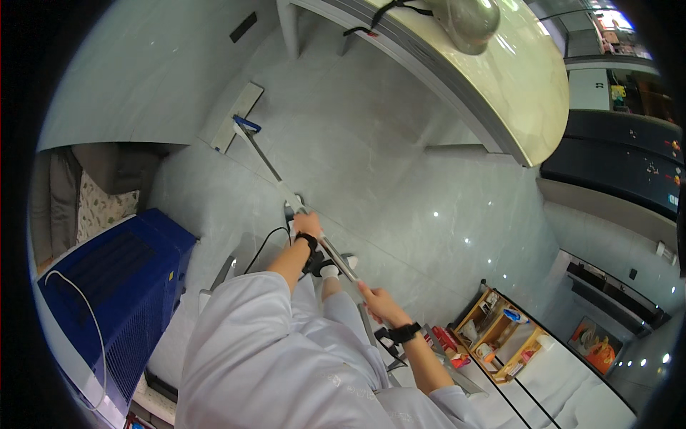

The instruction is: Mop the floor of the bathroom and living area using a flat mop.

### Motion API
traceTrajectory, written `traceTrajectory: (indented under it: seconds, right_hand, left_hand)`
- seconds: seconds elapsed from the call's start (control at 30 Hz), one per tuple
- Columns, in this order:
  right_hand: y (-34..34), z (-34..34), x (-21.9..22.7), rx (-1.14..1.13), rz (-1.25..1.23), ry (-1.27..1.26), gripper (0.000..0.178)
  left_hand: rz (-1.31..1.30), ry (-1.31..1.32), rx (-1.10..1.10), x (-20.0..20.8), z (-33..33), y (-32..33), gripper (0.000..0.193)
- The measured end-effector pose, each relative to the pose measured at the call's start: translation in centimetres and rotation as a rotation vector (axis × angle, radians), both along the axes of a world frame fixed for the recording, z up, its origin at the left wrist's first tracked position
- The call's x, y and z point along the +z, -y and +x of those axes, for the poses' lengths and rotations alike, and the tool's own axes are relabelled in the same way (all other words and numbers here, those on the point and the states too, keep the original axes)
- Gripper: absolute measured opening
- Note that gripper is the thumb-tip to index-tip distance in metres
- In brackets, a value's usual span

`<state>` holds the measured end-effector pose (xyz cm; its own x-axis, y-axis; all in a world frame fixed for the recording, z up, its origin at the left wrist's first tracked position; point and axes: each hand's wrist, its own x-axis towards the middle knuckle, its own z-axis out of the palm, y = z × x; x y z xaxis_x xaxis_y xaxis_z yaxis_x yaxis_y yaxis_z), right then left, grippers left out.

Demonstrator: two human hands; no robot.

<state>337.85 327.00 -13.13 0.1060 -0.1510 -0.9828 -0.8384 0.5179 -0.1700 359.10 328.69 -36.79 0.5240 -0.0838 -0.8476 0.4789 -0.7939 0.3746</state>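
Fingers of both hands clenched on the mop (pixel 286 187) handle.
Left hand (pixel 307 225) high, right hand (pixel 377 300) low, steering the pad toward 11 o'clock across the floor (pixel 400 186).

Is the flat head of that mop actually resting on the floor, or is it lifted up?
Touching. In the head view the flat mop head lies flush on the grey tiled floor, no gap or shadow beneath it.

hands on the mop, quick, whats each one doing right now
Left hand: closed around the mop handle, higher up the pole.
Right hand: closed on the near end of the same handle.
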Motion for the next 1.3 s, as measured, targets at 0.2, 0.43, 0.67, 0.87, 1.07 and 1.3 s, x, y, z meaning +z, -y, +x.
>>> traceTrajectory:
  seconds: [0.2,0.43,0.67,0.87,1.07,1.3]
  right_hand:
    - [-2.4,-17.6,7.0,-0.012,-0.005,-0.167,0.066]
    - [-7.9,-36.6,17.7,-0.193,-0.006,-0.401,0.058]
    - [-10.2,-40.4,26.3,-0.037,-0.126,-0.544,0.049]
    - [-14.4,-44.3,24.5,0.269,-0.387,-0.531,0.057]
    - [-18.8,-43.0,22.9,-0.248,-0.151,-0.277,0.041]
    - [-12.6,-31.0,15.0,-0.595,0.018,-0.084,0.044]
  left_hand:
    - [-0.028,-0.13,0.022,1.5,-21.7,-3.5,0.033]
    - [-0.016,-0.37,-0.092,11.8,-45.5,-6.0,0.04]
    - [-0.044,-0.597,-0.152,22.7,-53.3,-4.6,0.046]
    - [-0.086,-0.77,-0.208,14.7,-56.1,-9.5,0.044]
    - [0.045,-0.651,-0.472,17.4,-49.9,-9.4,0.058]
    - [-0.126,-0.424,-0.555,12.0,-36.9,0.5,0.06]
